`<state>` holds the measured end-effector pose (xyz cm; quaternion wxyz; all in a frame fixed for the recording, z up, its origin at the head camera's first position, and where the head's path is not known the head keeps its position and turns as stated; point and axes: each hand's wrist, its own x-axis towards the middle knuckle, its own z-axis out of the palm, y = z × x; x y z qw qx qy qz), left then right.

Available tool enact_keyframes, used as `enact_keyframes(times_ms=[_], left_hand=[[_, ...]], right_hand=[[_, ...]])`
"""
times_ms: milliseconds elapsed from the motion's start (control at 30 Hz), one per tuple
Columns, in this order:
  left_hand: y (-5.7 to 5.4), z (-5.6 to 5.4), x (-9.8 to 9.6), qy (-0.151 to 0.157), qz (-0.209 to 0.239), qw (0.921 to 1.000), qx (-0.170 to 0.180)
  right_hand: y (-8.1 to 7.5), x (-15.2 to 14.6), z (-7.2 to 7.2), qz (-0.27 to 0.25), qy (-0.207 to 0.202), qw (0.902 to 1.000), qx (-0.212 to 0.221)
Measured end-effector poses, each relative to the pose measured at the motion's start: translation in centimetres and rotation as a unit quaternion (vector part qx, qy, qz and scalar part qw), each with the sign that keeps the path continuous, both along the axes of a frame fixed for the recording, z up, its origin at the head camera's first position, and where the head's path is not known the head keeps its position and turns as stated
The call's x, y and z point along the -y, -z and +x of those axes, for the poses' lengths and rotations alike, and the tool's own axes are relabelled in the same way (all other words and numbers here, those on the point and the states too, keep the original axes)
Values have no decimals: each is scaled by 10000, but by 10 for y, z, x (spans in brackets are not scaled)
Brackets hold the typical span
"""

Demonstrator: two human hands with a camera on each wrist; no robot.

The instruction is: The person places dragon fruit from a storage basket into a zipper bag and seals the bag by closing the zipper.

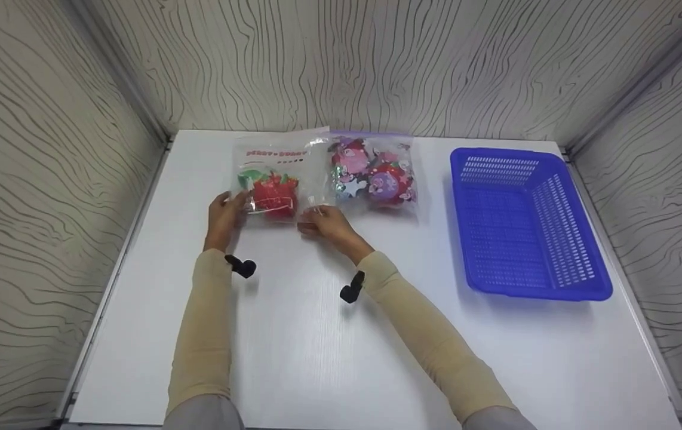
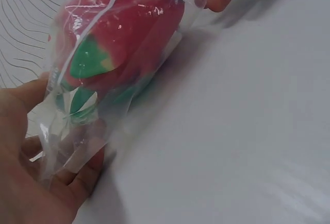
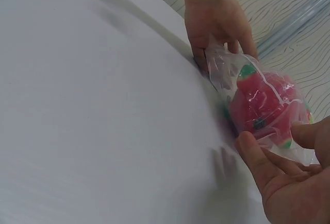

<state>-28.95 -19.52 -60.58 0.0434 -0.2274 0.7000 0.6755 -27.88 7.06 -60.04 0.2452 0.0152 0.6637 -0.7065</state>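
Note:
A clear plastic bag point(image 1: 274, 196) with red lettering and red and green contents lies toward the back left of the white table. My left hand point(image 1: 224, 220) grips its left edge; in the left wrist view the thumb and fingers pinch the plastic beside a rounded red thing with green leaf shapes point(image 2: 139, 23). Around the bag's lower right corner, my right hand point(image 1: 330, 227) has its thumb and fingers, and the right wrist view shows them holding the film point(image 3: 304, 154). What the red contents are cannot be told exactly.
Just right of the held bag lies a second clear bag point(image 1: 377, 173) with pink, red and purple printed figures. A blue plastic basket point(image 1: 466, 239) with slotted sides stands on the right. Wood-patterned panels point(image 1: 341, 65) enclose the table's back and sides.

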Motion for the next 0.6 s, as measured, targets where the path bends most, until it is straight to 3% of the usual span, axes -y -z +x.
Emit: enact_keyframes(times_ms=[367,600], left_hand=[[1,-5,4,114,-812,9966,47],[-6,-13,3,192,-1904,9813,-222]], right_hand=[[-7,-10,0,57,-199,9997,86],[-16,-29,-1,375,-661,9971,-15]])
